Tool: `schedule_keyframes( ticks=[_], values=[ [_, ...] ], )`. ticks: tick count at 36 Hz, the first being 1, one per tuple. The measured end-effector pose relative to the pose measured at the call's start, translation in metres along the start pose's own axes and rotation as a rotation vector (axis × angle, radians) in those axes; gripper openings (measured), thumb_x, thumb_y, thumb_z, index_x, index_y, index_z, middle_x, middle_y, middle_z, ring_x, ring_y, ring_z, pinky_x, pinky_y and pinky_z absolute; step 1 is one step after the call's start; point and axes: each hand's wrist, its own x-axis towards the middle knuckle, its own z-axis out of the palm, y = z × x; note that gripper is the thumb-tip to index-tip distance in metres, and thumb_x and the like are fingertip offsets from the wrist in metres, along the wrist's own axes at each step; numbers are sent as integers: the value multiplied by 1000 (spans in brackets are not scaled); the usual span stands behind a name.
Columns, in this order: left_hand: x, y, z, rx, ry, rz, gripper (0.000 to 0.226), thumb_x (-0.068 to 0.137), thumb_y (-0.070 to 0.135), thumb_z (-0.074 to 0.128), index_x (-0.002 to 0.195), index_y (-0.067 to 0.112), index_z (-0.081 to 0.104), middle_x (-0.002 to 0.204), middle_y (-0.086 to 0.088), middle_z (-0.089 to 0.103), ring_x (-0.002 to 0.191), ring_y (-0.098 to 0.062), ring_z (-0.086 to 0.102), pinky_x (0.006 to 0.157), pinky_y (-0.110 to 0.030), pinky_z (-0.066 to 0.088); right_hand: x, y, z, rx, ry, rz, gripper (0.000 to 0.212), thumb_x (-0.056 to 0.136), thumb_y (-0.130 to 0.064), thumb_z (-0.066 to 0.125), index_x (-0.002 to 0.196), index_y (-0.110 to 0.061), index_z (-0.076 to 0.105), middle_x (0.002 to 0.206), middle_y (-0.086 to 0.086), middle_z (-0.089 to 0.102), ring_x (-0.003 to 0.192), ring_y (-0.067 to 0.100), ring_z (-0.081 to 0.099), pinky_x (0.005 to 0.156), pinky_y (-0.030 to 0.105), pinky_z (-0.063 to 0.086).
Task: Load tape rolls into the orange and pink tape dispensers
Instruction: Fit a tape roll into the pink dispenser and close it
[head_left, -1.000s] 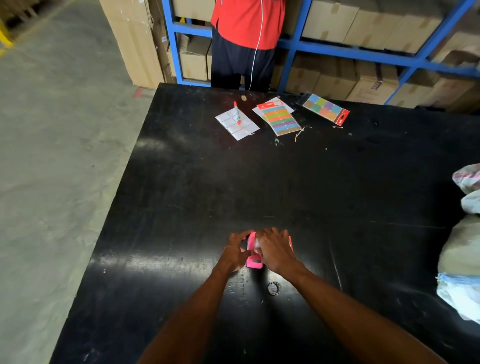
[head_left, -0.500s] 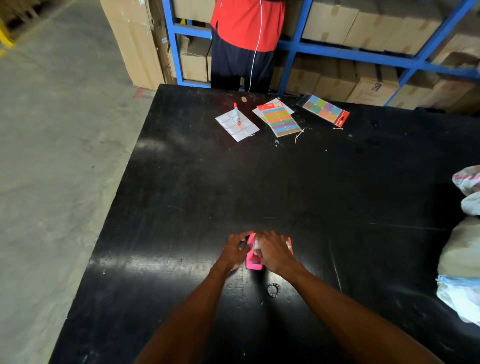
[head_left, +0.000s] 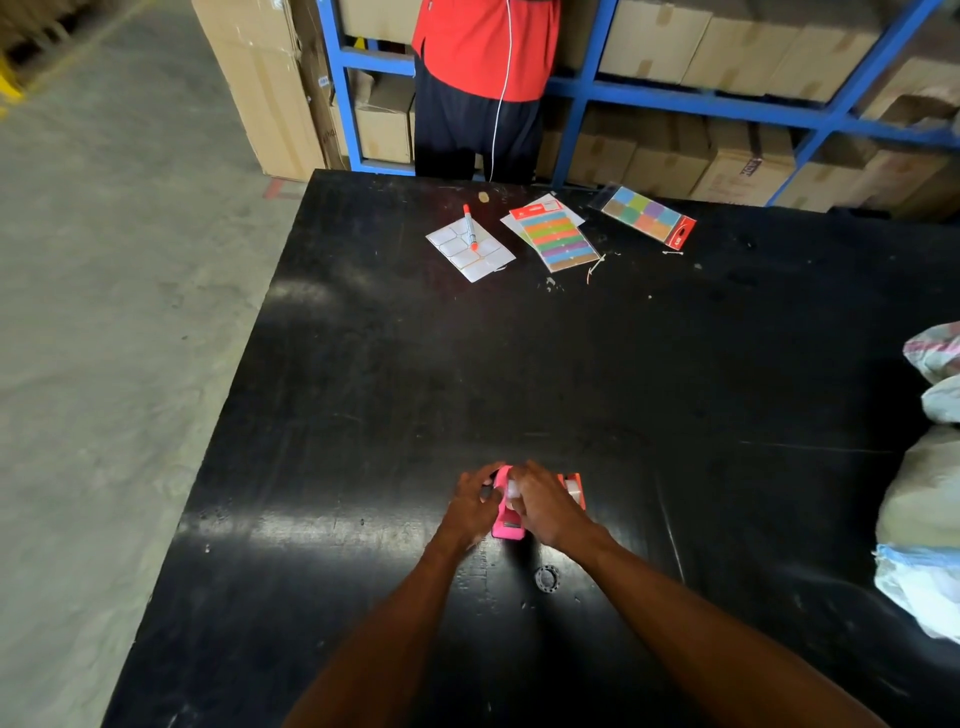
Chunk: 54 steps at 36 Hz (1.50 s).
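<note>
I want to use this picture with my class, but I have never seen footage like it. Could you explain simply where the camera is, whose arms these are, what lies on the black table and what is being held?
There is no machine here. A camera worn on a person's head looks forward and down, so the two bare arms are the wearer's own. The left hand and right hand both close around a small pink plastic tape dispenser resting on the black table; a clear tape roll shows between the fingers. An orange tape dispenser sits just beyond the right hand. A small dark ring lies nearer the wearer. At the far edge lie a white label sheet with an orange-capped marker on it, and two packs of coloured labels. Another person in a red top stands behind the table.
</note>
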Motion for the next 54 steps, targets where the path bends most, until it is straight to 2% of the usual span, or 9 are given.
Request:
schedule_keyframes(
  ticks=[5,8,13,19,24,30,36,43,54],
  values=[
    [0,2,5,47,36,-10,37,100,24,49,137,28,52,125,-11,48,97,-13,55,81,-19,45,-1,3,2,3,-13,9,27,86,-11,67,113,-10,62,114,10,60,103,25,62,88,28,46],
    [-1,3,7,65,24,-14,37,99,28,50,135,31,51,126,-11,50,97,-14,56,87,-26,46,-2,5,1,1,-19,-6,30,85,-9,66,115,-11,62,115,10,58,103,25,61,89,31,47],
    [-1,3,11,59,37,-31,35,97,35,48,131,34,51,123,-11,51,114,-26,57,102,-41,49,-3,9,1,28,-5,-9,26,89,-11,63,115,-10,61,117,10,58,103,24,60,89,31,48],
    [-3,5,20,82,80,-89,38,81,54,38,118,47,46,117,-9,51,116,-29,52,100,-53,47,-7,16,2,38,8,6,31,92,-11,60,123,-14,57,118,8,57,102,23,61,89,36,53],
    [-10,17,21,180,87,-127,30,96,50,37,124,44,43,128,-6,49,121,-30,48,101,-53,42,-10,17,1,54,44,-7,26,94,-10,58,119,-15,61,115,8,58,102,23,61,88,31,49],
    [-10,20,17,197,57,-132,29,98,48,40,126,44,44,128,-6,50,121,-30,49,99,-53,43,-5,15,1,45,28,14,17,90,-11,58,105,-15,65,106,7,62,94,22,64,79,29,52],
    [-8,20,14,198,29,-135,29,97,47,41,126,45,43,127,-9,50,120,-33,50,100,-55,44,1,15,1,8,-1,32,8,88,-10,58,92,-14,64,98,11,66,83,22,66,74,37,57],
    [-8,30,14,264,-29,-150,37,101,38,33,138,42,38,138,-12,42,130,-38,39,106,-59,37,-1,14,-6,2,21,-36,27,78,-9,60,100,-22,69,103,7,67,95,23,64,82,36,54],
    [-6,26,13,279,-65,-111,37,102,38,30,138,40,37,135,-13,44,130,-36,41,108,-52,35,1,18,-4,-11,10,-18,20,88,-7,61,107,-11,68,111,13,62,101,28,64,86,39,53]
  ],
)
